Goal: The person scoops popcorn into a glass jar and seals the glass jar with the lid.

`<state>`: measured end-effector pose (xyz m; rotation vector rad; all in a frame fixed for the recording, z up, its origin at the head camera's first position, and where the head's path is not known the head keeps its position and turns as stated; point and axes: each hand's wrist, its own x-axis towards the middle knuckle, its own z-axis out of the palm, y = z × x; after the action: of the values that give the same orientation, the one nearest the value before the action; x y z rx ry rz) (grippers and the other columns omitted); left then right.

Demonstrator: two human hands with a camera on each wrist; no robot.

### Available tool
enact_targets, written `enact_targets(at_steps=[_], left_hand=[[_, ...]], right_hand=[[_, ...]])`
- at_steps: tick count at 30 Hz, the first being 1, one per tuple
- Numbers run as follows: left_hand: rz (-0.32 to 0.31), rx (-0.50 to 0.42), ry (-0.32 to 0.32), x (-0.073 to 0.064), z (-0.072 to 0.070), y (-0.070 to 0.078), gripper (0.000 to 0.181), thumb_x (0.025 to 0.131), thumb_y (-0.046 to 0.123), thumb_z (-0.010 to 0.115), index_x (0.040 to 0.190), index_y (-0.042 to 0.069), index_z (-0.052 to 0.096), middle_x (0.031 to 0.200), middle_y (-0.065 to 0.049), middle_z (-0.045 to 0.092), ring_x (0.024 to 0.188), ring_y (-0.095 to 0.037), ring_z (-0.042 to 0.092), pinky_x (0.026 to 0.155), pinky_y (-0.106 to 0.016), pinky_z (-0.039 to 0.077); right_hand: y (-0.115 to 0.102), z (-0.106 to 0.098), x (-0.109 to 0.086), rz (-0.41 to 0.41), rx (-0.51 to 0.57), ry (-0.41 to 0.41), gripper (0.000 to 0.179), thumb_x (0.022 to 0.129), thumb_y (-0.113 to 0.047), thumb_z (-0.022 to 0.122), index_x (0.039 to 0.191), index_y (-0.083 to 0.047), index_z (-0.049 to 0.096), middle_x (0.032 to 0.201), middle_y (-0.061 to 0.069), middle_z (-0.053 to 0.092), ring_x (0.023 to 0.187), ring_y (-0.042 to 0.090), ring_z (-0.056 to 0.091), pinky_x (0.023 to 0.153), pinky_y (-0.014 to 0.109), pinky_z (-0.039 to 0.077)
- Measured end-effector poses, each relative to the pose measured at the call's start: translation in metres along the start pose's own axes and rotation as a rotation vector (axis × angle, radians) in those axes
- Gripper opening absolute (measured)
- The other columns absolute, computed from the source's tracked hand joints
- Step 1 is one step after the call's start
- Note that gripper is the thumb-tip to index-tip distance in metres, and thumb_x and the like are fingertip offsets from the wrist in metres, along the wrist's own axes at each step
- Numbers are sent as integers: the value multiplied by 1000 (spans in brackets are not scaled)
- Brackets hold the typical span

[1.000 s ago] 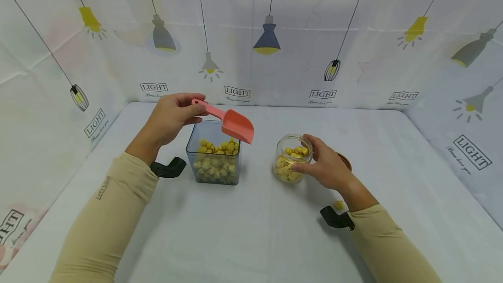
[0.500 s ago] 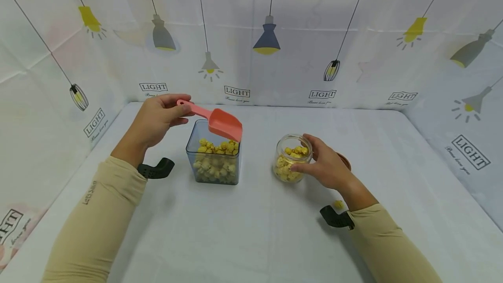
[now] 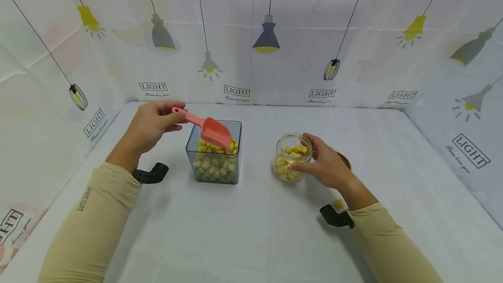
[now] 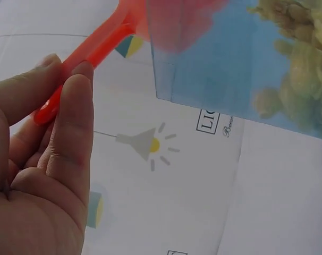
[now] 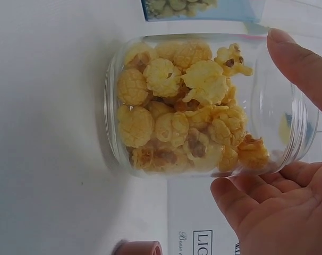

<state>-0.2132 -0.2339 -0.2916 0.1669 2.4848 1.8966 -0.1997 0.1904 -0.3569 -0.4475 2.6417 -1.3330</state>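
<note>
My left hand [image 3: 151,125] pinches the handle end of a pink scoop [image 3: 215,132], whose bowl hangs over the opening of a square bluish clear container [image 3: 217,181]. No popcorn can be seen in the scoop's bowl. Yellow popcorn [image 3: 214,165] fills the lower part of that container. In the left wrist view, thumb and fingers meet on the scoop handle [image 4: 100,42]. My right hand [image 3: 326,165] holds a round glass jar [image 3: 284,147] by its side, thumb at the front and fingers behind. Inside, popcorn [image 5: 177,106] reaches most of the way up; the jar stands upright on the table.
A brown round lid-like piece [image 3: 344,160] lies behind the right hand, partly hidden. One loose popcorn piece [image 3: 339,204] rests by the right wrist. White cloth covers the table [image 3: 235,230]; a lamp-printed curtain [image 3: 235,69] stands behind it.
My left hand has moved left with the scoop, then lowered it, so the bowl is now over the square container. The right hand and the jar have stayed in place.
</note>
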Motion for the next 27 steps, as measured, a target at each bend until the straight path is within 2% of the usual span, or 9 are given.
enact_targets(at_steps=[7, 14, 18, 27], left_hand=[[-9, -5, -30, 1, 5, -10, 42, 99, 10, 64, 136, -8, 55, 114, -10, 64, 98, -12, 66, 86, -29, 56], [-11, 76, -52, -2, 9, -4, 41, 98, 13, 67, 135, -3, 59, 120, -18, 63, 101, -19, 68, 86, -30, 56], [-18, 140, -89, -5, 12, -1, 43, 97, 17, 69, 134, -1, 60, 118, -19, 66, 102, -22, 69, 85, -30, 57], [-4, 199, -117, -7, 15, 3, 42, 98, 17, 68, 133, -4, 60, 117, -19, 67, 97, -19, 70, 85, -32, 57]], right_hand=[[-1, -1, -1, -4, 8, -2, 101, 86, -34, 81, 157, 2, 18, 158, 22, 29, 142, 44, 31, 114, 55, 28], [2, -1, -1, 2, -3, 5, 100, 87, -35, 80, 158, 1, 18, 159, 21, 28, 141, 46, 32, 113, 57, 29], [6, 2, -1, 12, 0, 3, 102, 86, -37, 81, 158, 0, 18, 159, 21, 28, 142, 46, 32, 112, 57, 30], [4, 3, -3, -17, -14, 19, 103, 85, -36, 82, 156, 3, 20, 158, 23, 28, 142, 44, 32, 112, 55, 31]])
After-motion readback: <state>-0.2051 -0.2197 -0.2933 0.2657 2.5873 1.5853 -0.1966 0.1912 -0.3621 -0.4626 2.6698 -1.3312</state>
